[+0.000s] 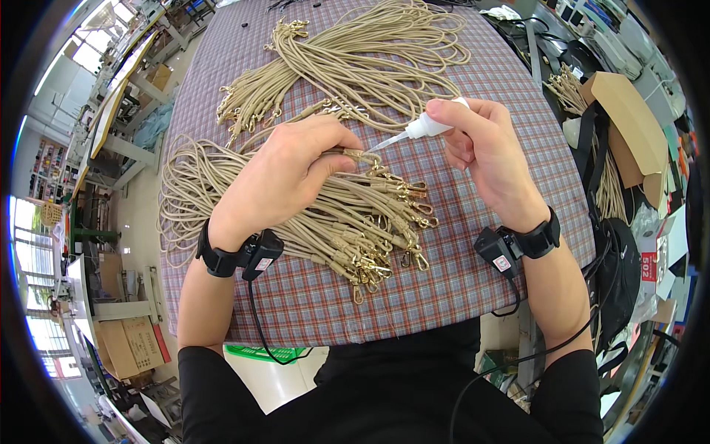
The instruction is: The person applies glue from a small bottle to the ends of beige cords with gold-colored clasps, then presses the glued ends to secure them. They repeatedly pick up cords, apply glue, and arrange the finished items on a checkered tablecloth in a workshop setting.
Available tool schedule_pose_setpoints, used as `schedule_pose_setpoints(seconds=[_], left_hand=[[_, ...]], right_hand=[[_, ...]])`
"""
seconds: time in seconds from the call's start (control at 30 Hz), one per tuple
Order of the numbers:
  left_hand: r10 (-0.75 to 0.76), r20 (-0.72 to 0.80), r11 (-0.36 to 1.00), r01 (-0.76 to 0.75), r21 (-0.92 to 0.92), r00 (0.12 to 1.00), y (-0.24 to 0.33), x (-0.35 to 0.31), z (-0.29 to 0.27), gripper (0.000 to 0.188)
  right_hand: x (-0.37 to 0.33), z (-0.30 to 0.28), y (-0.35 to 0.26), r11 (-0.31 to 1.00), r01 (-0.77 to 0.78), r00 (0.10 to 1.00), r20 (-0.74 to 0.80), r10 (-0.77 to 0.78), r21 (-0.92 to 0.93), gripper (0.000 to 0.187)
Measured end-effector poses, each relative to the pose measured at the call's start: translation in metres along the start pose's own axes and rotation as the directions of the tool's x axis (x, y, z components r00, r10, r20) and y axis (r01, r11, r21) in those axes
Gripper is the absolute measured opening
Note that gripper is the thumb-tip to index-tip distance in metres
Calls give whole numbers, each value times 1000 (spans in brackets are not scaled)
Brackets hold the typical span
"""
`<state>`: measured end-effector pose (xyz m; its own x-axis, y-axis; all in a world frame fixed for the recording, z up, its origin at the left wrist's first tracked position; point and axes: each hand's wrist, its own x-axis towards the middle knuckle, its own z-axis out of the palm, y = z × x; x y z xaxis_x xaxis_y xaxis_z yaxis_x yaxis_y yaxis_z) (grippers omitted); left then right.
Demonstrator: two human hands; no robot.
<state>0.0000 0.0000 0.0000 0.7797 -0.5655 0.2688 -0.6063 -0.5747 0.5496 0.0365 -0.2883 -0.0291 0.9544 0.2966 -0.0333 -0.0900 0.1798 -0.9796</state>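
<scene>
The left hand's grip pinches one cord near its clip end, above the table, and the right hand's wraps a white bottle, its nozzle at or just beside that end. Dosing the joint seems the step in hand, calling next for a steady cord and light squeeze; piled cords lie beneath.
</scene>
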Motion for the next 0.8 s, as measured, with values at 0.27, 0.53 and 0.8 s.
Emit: schedule_pose_setpoints(seconds=[0.27,0.53,0.8], left_hand=[[95,-47,989,-89,117,994,4,-3,3,20],[123,-40,983,-116,142,992,4,-2,3,19],[124,-29,983,-119,139,992,4,-2,3,19]], right_hand=[[0,2,-1,1000,0,1000,9,0,6,34],[0,2,0,1000,4,1000,1,-4,9,34],[0,2,1,1000,10,1000,7,-10,20,33]])
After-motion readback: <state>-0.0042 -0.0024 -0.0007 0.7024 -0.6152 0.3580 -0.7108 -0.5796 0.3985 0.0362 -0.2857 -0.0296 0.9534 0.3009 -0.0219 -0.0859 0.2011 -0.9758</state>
